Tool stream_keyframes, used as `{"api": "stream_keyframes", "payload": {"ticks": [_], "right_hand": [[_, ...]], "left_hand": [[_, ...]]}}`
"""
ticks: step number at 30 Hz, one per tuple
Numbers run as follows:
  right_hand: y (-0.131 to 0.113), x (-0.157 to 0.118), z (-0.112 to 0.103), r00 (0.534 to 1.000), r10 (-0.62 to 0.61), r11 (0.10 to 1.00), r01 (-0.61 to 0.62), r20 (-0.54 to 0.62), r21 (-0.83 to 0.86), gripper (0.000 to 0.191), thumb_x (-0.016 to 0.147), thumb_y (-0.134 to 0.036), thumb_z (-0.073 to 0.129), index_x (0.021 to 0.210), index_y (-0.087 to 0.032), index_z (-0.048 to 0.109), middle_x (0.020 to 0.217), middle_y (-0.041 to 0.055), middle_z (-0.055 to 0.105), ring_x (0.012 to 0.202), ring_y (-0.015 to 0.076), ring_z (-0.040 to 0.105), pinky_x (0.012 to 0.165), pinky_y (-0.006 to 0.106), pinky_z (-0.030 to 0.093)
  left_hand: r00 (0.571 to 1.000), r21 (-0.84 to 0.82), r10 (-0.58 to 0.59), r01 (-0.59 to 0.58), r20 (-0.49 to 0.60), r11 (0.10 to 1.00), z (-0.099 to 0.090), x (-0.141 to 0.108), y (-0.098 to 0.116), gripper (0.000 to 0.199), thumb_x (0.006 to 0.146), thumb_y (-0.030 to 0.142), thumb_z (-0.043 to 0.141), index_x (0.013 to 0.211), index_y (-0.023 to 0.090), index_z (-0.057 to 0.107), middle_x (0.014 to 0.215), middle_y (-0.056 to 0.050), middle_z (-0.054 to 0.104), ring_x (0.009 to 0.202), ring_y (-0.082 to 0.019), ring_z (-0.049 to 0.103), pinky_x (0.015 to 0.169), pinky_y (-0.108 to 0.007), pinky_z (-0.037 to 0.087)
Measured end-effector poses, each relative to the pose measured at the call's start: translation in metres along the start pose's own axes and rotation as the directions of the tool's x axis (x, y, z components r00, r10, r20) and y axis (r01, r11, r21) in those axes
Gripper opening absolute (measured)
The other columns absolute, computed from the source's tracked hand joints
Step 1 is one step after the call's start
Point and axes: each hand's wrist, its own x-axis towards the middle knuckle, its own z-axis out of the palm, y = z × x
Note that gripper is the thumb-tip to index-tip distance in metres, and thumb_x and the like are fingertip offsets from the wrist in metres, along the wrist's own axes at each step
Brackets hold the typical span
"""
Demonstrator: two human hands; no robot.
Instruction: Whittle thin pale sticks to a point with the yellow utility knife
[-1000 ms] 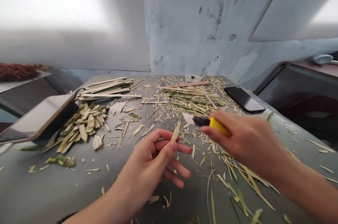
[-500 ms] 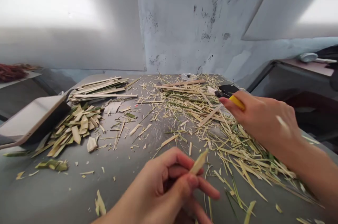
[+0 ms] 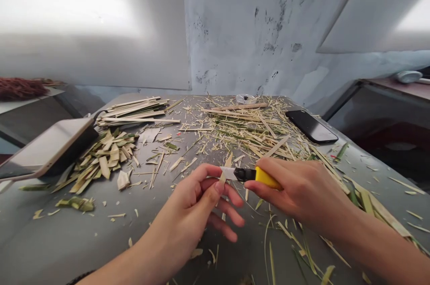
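My left hand (image 3: 198, 209) pinches a small pale bamboo piece (image 3: 226, 170) between thumb and forefinger, its other fingers spread loosely. From the right, my right hand (image 3: 295, 186) grips a knife with a yellow and black handle (image 3: 265, 178). The knife's blade (image 3: 229, 173) lies against the bamboo piece, close to my left fingertips. Beyond both hands, thin bamboo strips and shavings (image 3: 248, 128) lie heaped on the grey table (image 3: 151, 235).
Short bamboo pieces (image 3: 107, 155) are piled at the left, behind them a bundle of long strips (image 3: 137, 112). A tilted device (image 3: 50, 146) stands at the left edge. A black phone (image 3: 311, 126) lies at the right, and a wall (image 3: 235, 29) rises behind.
My right hand has come left and nearer with the knife, bringing its blade to the bamboo piece. My left hand has shifted left and slightly up. The phone is now uncovered.
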Motion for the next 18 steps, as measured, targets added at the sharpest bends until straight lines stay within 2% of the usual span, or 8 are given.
{"api": "stream_keyframes", "payload": {"ticks": [2,4,6,8,9,11,14,18], "right_hand": [[0.011,0.0,0.0,0.998,0.049,0.997,-0.047,0.039,-0.056,0.055,0.103,-0.065,0.039,0.071,-0.022,0.049,0.056,-0.0038,0.053,0.045,0.0111,0.044,0.05,0.026,0.021],[0.029,0.001,-0.005,0.977,0.207,0.959,-0.193,0.048,-0.207,0.061,0.101,-0.071,0.032,0.071,-0.022,0.051,0.052,-0.0023,0.05,0.043,0.012,0.038,0.05,0.027,0.018],[0.049,0.002,-0.014,0.916,0.401,0.845,-0.382,-0.028,-0.374,0.064,0.099,-0.075,0.029,0.07,-0.023,0.051,0.046,-0.0021,0.042,0.041,0.0121,0.027,0.05,0.027,0.014],[0.06,0.003,-0.024,0.865,0.484,0.773,-0.493,-0.132,-0.4,0.06,0.099,-0.075,0.032,0.071,-0.023,0.049,0.047,-0.0023,0.041,0.044,0.0126,0.026,0.051,0.028,0.016],[0.061,0.003,-0.027,0.869,0.47,0.798,-0.494,-0.157,-0.345,0.058,0.1,-0.072,0.034,0.071,-0.023,0.047,0.048,-0.0028,0.041,0.045,0.0126,0.028,0.052,0.027,0.019],[0.052,0.005,-0.029,0.915,0.367,0.891,-0.397,-0.168,-0.219,0.055,0.101,-0.069,0.037,0.072,-0.022,0.045,0.05,-0.0041,0.041,0.046,0.0118,0.034,0.052,0.027,0.023],[0.029,0.005,-0.021,0.986,0.116,0.99,-0.125,-0.118,-0.065,0.051,0.103,-0.063,0.042,0.075,-0.021,0.049,0.054,-0.006,0.043,0.045,0.0096,0.039,0.05,0.025,0.026],[0.01,0.004,-0.011,0.995,-0.077,0.997,0.078,-0.063,0.021,0.048,0.105,-0.057,0.044,0.075,-0.02,0.051,0.057,-0.0065,0.049,0.046,0.0085,0.044,0.05,0.024,0.03]], "left_hand": [[0.999,0.013,-0.018,0.018,0.031,1.0,0.001,-0.002,-0.002,0.022,0.097,0.034,0.064,0.098,0.018,0.051,0.084,-0.002,0.068,0.064,-0.014,0.07,0.058,-0.026,0.061],[0.99,-0.01,-0.091,0.093,0.109,0.996,0.003,-0.006,-0.008,0.025,0.097,0.039,0.065,0.097,0.017,0.052,0.081,-0.002,0.069,0.064,-0.013,0.07,0.059,-0.023,0.059],[0.956,-0.055,-0.177,0.195,0.235,0.979,0.006,-0.009,-0.013,0.03,0.097,0.045,0.065,0.098,0.017,0.055,0.076,-0.003,0.07,0.066,-0.012,0.071,0.059,-0.016,0.055],[0.935,-0.075,-0.185,0.217,0.304,0.973,0.008,-0.01,-0.015,0.032,0.097,0.048,0.064,0.1,0.016,0.057,0.077,-0.004,0.071,0.068,-0.011,0.072,0.058,-0.013,0.053],[0.947,-0.079,-0.153,0.182,0.283,0.98,0.007,-0.01,-0.015,0.031,0.097,0.046,0.065,0.101,0.016,0.058,0.081,-0.004,0.071,0.068,-0.012,0.072,0.058,-0.016,0.056],[0.977,-0.091,-0.076,0.096,0.201,0.991,0.005,-0.006,-0.01,0.025,0.096,0.04,0.067,0.101,0.016,0.059,0.085,-0.004,0.07,0.069,-0.013,0.07,0.059,-0.023,0.061],[0.991,-0.097,-0.026,0.039,0.131,0.995,0.0,0.0,-0.003,0.016,0.1,0.032,0.06,0.101,0.016,0.058,0.084,-0.003,0.068,0.065,-0.012,0.068,0.057,-0.026,0.063],[0.996,-0.118,-0.027,0.038,0.09,0.992,-0.001,0.001,-0.003,0.017,0.105,0.029,0.049,0.094,0.017,0.055,0.075,0.001,0.063,0.055,-0.008,0.061,0.053,-0.023,0.061]]}}
